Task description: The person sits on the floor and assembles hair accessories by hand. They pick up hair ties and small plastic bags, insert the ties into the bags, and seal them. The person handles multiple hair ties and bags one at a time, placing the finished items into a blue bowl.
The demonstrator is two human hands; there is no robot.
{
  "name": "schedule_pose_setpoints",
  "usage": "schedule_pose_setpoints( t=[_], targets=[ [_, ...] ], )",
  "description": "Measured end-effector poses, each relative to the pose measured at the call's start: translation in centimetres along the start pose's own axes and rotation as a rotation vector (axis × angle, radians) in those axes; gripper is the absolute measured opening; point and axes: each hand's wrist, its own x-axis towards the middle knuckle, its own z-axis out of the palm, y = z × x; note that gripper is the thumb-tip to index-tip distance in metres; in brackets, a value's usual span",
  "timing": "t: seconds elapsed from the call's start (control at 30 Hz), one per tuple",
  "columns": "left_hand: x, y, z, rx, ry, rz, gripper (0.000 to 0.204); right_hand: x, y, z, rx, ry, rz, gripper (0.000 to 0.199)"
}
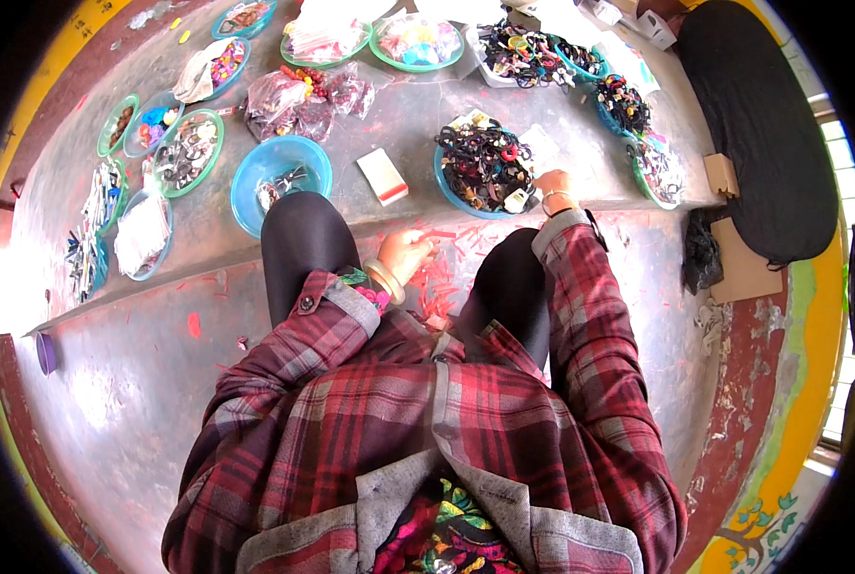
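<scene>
Low between my knees is my left hand, its fingers pinched together at one end of a thin red strip. More loose red strips lie on the floor just below it. My right hand is closed at the right side of a blue basin heaped with black hair ties. Whatever its fingers hold is too small to make out. Left of this basin lies a white and red box. Another blue basin, with a few small dark and silvery items inside, sits beyond my left knee.
Several bowls of small goods, among them a green bowl, ring the raised concrete ledge. Clear bags with red and yellow pieces lie toward the back. At right are a long black cushion, a cardboard piece and a black bag.
</scene>
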Motion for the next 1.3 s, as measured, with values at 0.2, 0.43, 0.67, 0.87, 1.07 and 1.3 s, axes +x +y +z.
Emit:
schedule_pose_setpoints(
  t=[0.2,0.43,0.67,0.87,1.07,1.3],
  targets=[
    [0.1,0.3,0.3,0.070,0.018,0.016,0.021,-2.1,-1.4,-0.8,0.334,-0.320,0.059,0.039],
    [-0.3,1.1,0.8,0.071,0.039,0.015,0.023,-4.4,-3.8,-3.6,0.416,-0.246,0.140,0.055],
    [0.5,-0.4,0.7,0.090,-0.057,-0.023,0.025,-4.6,4.1,-0.4,0.729,-0.360,-0.341,0.021],
    [0.9,-1.0,-0.3,0.040,-0.042,-0.011,0.025,-10.2,3.4,-9.7,2.046,-0.492,0.185,0.032],
    [0.9,-0.8,-0.2,0.082,0.003,-0.062,0.022,-11.2,2.8,-9.2,2.307,-0.467,-0.079,0.033],
    [0.8,-1.3,-0.9,0.012,0.015,-0.016,0.018,-16.7,-0.9,-15.3,2.092,-0.142,-0.211,0.034]
  ],
)
